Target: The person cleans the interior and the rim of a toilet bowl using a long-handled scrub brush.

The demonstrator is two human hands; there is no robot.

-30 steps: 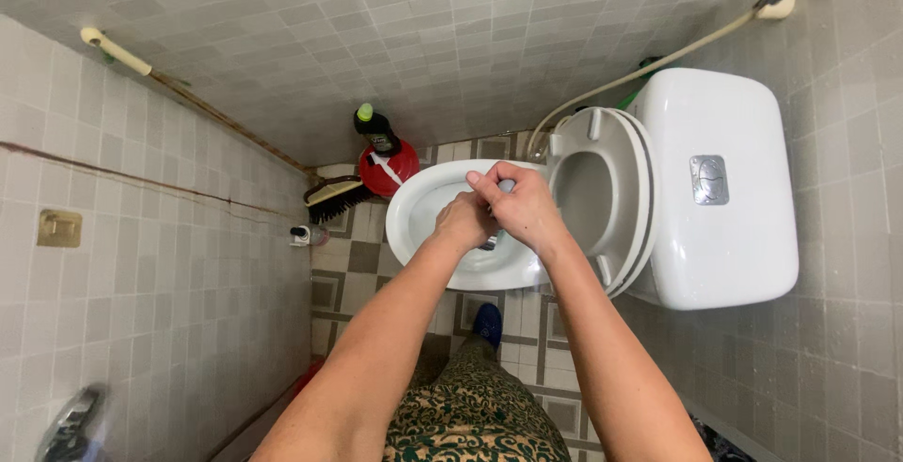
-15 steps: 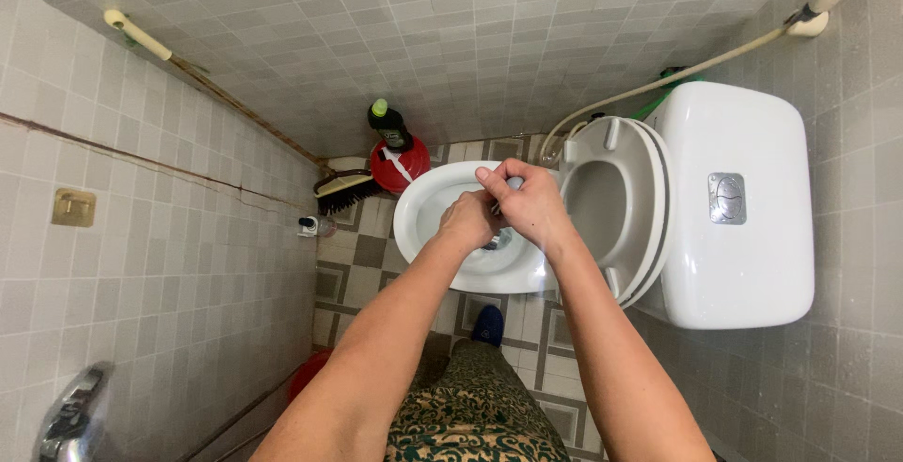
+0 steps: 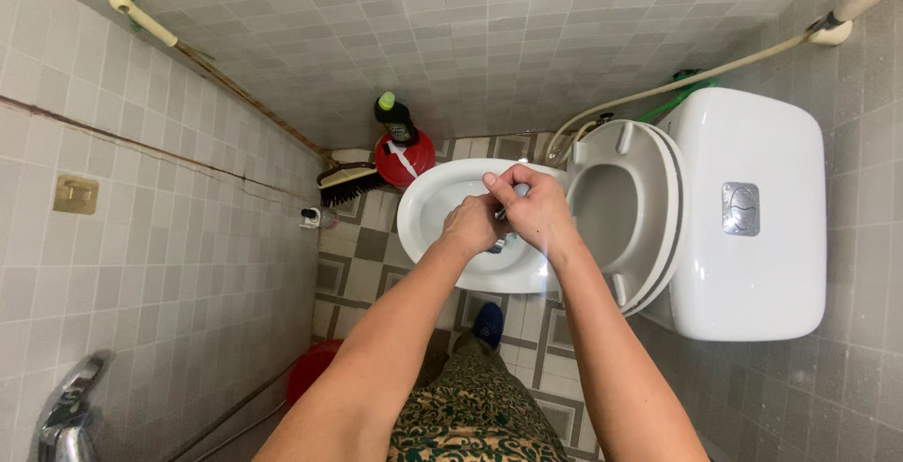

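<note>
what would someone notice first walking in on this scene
First, the left hand and right hand pressed together around a small object over the open white toilet bowl, its white seat and lid raised against the white cistern. Next, the red round container with a dark green-capped bottle beyond the bowl.

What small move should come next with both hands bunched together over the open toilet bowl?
Probably part the hands slightly. The left hand and right hand press together above the toilet bowl, hiding a small dark item between them; what it is cannot be told. The seat is already raised, so the bowl below is open.
</note>
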